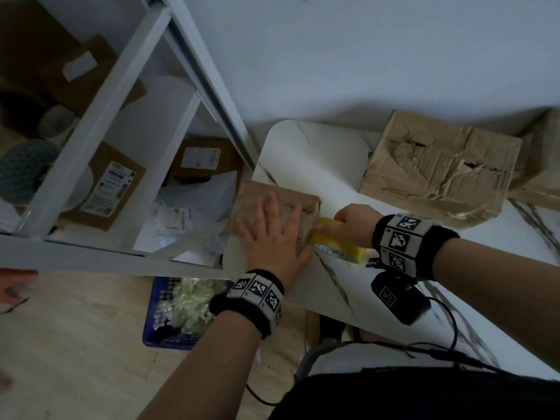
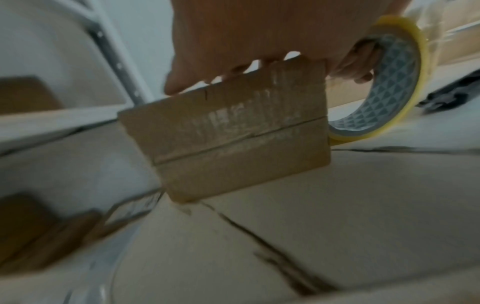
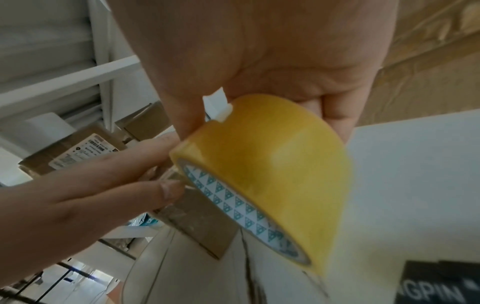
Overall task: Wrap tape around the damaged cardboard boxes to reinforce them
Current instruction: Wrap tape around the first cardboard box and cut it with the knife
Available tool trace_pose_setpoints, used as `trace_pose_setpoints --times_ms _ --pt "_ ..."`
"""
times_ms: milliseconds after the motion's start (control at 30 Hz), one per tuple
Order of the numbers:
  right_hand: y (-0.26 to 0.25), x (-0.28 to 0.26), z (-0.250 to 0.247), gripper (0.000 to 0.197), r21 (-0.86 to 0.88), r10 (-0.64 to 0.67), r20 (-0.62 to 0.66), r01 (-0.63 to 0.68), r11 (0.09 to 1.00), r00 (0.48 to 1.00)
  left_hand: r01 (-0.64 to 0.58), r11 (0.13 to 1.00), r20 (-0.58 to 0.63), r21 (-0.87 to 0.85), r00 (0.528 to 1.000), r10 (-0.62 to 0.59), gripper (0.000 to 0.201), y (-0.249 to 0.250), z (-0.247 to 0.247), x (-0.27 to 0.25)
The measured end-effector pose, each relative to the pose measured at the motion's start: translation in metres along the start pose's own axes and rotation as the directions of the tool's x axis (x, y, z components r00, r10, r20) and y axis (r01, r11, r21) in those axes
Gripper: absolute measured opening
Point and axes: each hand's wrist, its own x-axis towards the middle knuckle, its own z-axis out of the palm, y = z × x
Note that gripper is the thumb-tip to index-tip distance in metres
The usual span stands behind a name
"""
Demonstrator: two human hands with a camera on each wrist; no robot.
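A white metal shelf unit fills the nine to eleven o'clock area of the head view and holds at least three labelled cartons. Below it, at seven o'clock, a blue basket sits on the floor.

At the centre, a small cardboard box lies on the near-left corner of a white marbled table. The left hand presses flat on top of it, fingers spread and straight. Just to its right, at the box's three o'clock side, the right hand grips one yellow roll of tape, fingers curled through its core, the roll touching the box's edge.

At two o'clock, well apart, a larger crumpled box sits on the table, torn open along its top; part of another brown box shows beyond it at the frame edge. That makes three boxes on the table and one roll.

The small box's side shows glossy streaks that may be tape. The work appears to be early: this box looks mid-wrap, and whether the larger ones carry tape is unclear.
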Motion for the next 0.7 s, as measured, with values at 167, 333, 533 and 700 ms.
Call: trace_pose_setpoints --times_ms 167,333,533,700 --pt "0.005 -0.003 0.001 0.053 0.059 -0.004 -0.011 0.005 0.998 1.0 0.176 0.981 0.052 -0.088 0.984 -0.172 0.107 -0.007 -0.006 0.002" --pt "-0.001 -0.011 -0.01 0.051 0.203 -0.057 -0.11 0.078 0.976 0.992 0.169 0.974 0.086 -0.15 0.984 -0.158 0.101 -0.021 -0.025 0.007" --pt "-0.028 -0.029 -0.05 0.04 0.414 -0.126 -0.329 0.263 0.872 0.936 0.144 0.763 0.051 -0.63 0.988 -0.145 0.098 -0.045 -0.046 0.016" --pt "-0.044 -0.04 -0.071 0.038 0.535 -0.138 -0.415 0.364 0.763 0.899 0.09 0.628 0.036 -0.773 0.994 -0.099 0.081 -0.043 -0.054 0.018"
